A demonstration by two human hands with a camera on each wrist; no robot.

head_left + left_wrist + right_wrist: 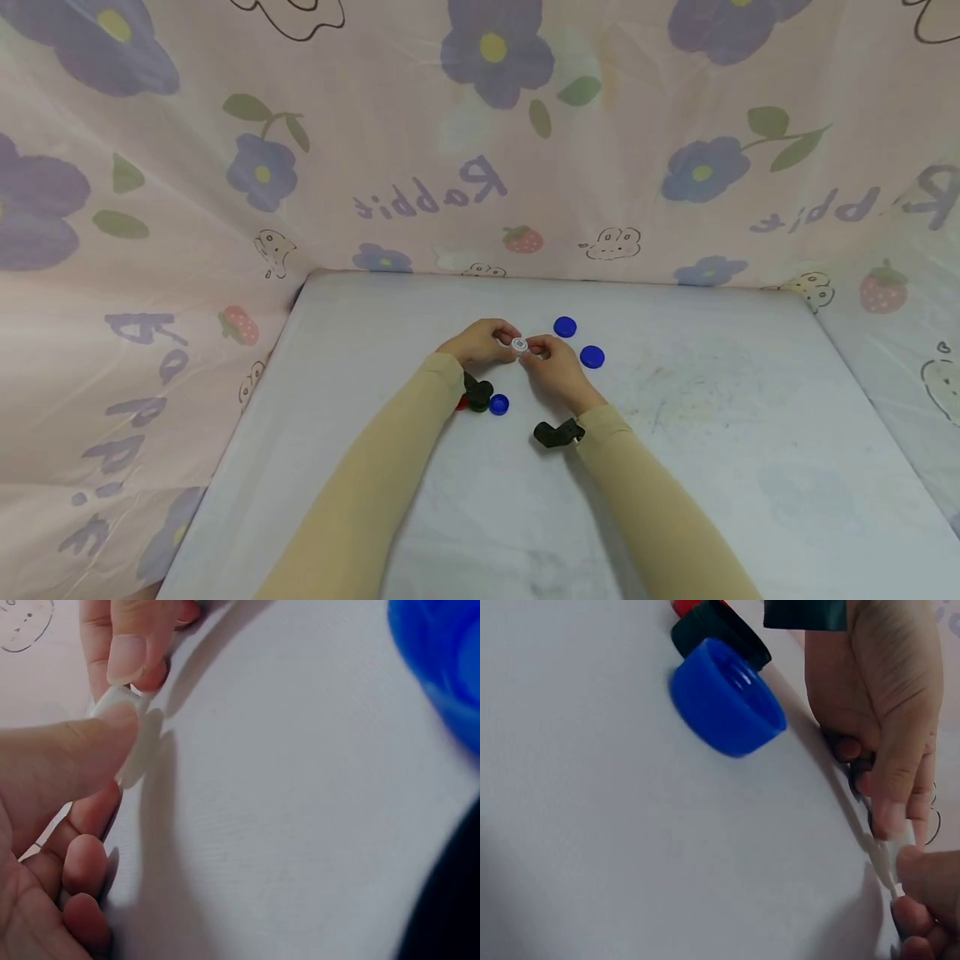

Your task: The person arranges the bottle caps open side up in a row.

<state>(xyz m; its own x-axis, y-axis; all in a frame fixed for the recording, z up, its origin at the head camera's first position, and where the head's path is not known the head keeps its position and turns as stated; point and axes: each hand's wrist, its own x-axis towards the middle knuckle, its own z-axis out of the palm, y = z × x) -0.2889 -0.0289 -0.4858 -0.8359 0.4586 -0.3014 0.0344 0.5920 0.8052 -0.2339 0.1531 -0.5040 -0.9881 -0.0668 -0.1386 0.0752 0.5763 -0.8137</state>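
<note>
A small round white cap (pixel 520 343) with grey marks on its face is held up between both hands, close over the table. My left hand (pixel 483 343) pinches its left side, the thumb lying over the rim in the left wrist view. From the other side my right hand (pixel 557 368) pinches the same cap with thumb and fingertips. Beside the left wrist lies a blue bottle cap (pixel 498 405), its hollow side up. Touching or overlapping it in the right wrist view is a dark green cap (pixel 718 634), with a red cap (pixel 686 606) behind.
Two more blue caps (pixel 565 327) (pixel 592 357) lie flat beyond the right hand. A black wrist camera (pixel 557 433) sticks out at the right wrist, another at the left. Patterned cloth (pixel 420 150) walls in the white table (pixel 712 417) at back and sides.
</note>
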